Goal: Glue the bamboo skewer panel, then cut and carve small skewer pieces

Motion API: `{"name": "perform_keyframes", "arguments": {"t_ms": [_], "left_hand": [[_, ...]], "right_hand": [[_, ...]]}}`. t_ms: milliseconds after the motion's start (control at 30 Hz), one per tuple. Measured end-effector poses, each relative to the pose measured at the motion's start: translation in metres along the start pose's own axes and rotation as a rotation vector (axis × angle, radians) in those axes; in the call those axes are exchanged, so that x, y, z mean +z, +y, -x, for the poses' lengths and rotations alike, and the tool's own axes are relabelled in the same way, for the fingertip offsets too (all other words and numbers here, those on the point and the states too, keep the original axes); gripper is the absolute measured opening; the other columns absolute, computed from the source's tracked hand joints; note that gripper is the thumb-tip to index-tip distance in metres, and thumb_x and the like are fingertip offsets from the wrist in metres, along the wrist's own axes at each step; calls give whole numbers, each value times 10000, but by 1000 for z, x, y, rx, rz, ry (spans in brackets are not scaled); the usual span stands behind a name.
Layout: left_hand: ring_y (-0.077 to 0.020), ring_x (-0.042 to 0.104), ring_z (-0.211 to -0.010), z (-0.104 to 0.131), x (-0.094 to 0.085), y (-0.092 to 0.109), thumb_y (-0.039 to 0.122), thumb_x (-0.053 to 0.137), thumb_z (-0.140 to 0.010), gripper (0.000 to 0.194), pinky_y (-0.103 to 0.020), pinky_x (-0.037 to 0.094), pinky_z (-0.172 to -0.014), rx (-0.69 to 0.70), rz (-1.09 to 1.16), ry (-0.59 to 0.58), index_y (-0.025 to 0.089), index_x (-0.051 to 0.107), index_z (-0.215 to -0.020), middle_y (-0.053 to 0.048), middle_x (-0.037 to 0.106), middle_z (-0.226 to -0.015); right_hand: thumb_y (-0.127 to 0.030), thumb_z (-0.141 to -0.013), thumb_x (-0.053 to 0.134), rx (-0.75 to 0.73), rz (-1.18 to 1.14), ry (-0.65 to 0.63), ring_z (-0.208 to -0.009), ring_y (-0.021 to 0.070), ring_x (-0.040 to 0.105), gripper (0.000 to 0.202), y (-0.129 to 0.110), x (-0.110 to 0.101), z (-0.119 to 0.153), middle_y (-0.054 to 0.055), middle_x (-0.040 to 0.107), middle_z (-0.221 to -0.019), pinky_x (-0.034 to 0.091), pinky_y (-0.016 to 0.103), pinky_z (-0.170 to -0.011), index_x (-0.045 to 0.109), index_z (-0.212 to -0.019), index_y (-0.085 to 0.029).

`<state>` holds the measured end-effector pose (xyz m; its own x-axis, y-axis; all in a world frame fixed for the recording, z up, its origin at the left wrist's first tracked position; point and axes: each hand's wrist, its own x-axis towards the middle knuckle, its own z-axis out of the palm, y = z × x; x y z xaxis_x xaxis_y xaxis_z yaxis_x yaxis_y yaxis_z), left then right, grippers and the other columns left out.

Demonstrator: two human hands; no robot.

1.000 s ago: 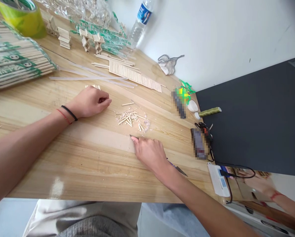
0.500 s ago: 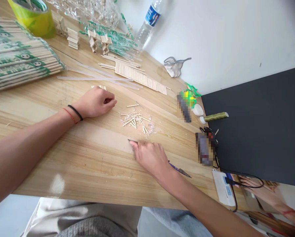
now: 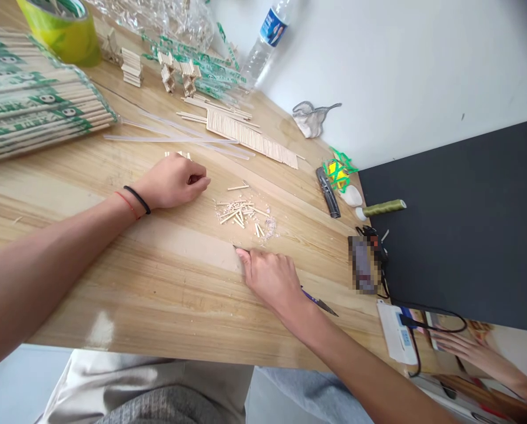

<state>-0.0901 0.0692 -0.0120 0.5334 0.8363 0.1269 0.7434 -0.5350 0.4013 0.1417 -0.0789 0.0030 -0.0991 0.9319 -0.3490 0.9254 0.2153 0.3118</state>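
Note:
My left hand (image 3: 179, 181) rests on the table in a loose fist, beside short sticks (image 3: 177, 155) partly hidden behind it. Whatever its curled fingers may hold is hidden. My right hand (image 3: 272, 275) is closed, knuckles up, with a thin dark pointed tip, like a blade, poking out past the thumb. Under the right wrist lies a purple-handled tool with a dark pointed blade (image 3: 320, 301); I cannot tell if it joins that tip. Between and beyond my hands lies a pile of short cut wooden sticks (image 3: 241, 212) among shavings.
Stick towers (image 3: 166, 73), a row of laid sticks (image 3: 245, 134) and clear strips (image 3: 170, 139) lie further back. Packaged chopsticks (image 3: 33, 109) and yellow tape (image 3: 64, 35) are left, a bottle (image 3: 267, 41) behind. A power strip (image 3: 395, 333) sits right; another person's hand (image 3: 461, 344) is beyond.
My right hand has shifted slightly away from me and to the right, and less of the dark tip shows. My left hand stays in place.

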Motion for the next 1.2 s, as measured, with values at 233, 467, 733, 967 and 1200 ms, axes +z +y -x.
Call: {"name": "perform_keyframes", "arguments": {"t_ms": [233, 467, 733, 967, 1200], "left_hand": [[-151, 504, -651, 0, 0, 0, 333, 392, -931, 343, -302, 314, -722, -20, 14, -8, 169, 605, -717, -16, 531, -658], [-166, 533, -685, 0, -1, 1, 344, 371, -941, 369, -307, 328, -735, -21, -3, -29, 163, 630, -751, -25, 549, -681], [-156, 527, -660, 1, -1, 1, 342, 359, -932, 367, -296, 329, -709, -8, -12, -23, 164, 621, -747, -27, 570, -682], [-149, 520, -650, 1, -2, 1, 334, 365, -944, 373, -287, 332, -712, -11, -33, -16, 163, 626, -739, -21, 570, -678], [-159, 509, -642, 1, -1, 0, 334, 415, -916, 333, -297, 326, -699, -23, 32, 8, 178, 607, -692, -22, 563, -649]], "right_hand": [[-452, -1107, 303, 5, 5, 1, -786, 296, 777, 584, 0, 1, 1, 189, 786, -845, 443, 306, -603, 749, -923, -124], [-462, -1107, 286, 47, 1, -5, -795, 306, 774, 604, -1, -1, -3, 193, 786, -866, 469, 318, -617, 764, -937, -134], [-457, -1110, 280, -46, -2, -24, -825, 292, 772, 601, 3, 1, -3, 188, 782, -877, 501, 318, -664, 761, -1000, -113], [-438, -1114, 262, 62, -52, -58, -832, 263, 763, 611, 1, -8, -6, 190, 786, -911, 502, 307, -719, 772, -993, -123], [-336, -1113, 326, 64, -104, -49, -841, 245, 750, 393, 28, -14, 12, 124, 784, -964, 388, 295, -636, 673, -1052, -161]]}}
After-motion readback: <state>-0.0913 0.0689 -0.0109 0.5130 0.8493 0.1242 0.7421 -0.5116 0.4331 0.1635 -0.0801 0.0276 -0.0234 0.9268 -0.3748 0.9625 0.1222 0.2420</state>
